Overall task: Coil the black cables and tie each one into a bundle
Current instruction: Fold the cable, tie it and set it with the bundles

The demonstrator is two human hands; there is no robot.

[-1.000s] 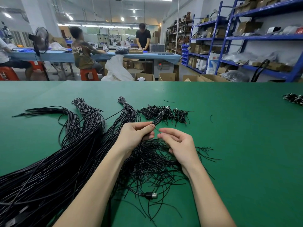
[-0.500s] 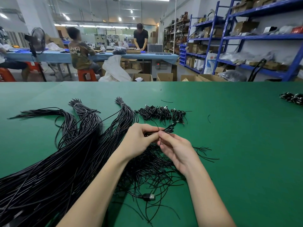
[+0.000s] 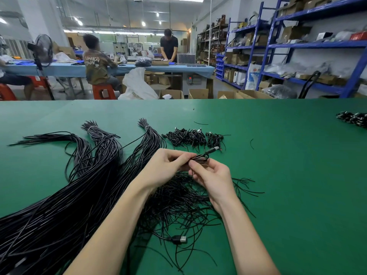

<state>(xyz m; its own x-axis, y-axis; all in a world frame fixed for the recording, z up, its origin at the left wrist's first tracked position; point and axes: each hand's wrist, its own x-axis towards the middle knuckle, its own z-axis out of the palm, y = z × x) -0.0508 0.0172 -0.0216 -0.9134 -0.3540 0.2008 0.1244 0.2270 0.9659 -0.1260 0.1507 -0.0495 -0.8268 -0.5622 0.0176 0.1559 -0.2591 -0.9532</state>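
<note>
Low in the frame a plug [image 3: 181, 239] lies among loose ties [image 3: 178, 203] on the green worktop [image 3: 288, 175], with long black cables [image 3: 59, 205] fanning to the lower left. At centre, the left hand [image 3: 166, 167] and right hand [image 3: 213, 175] both pinch one small coiled cable [image 3: 200, 157]. Beyond them, upper centre, sits a row of finished bundles [image 3: 193, 137].

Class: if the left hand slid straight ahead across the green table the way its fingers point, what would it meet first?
Probably the coiled cable that the left hand already pinches, with the right hand fingers just past it. Depth is uncertain.
</note>
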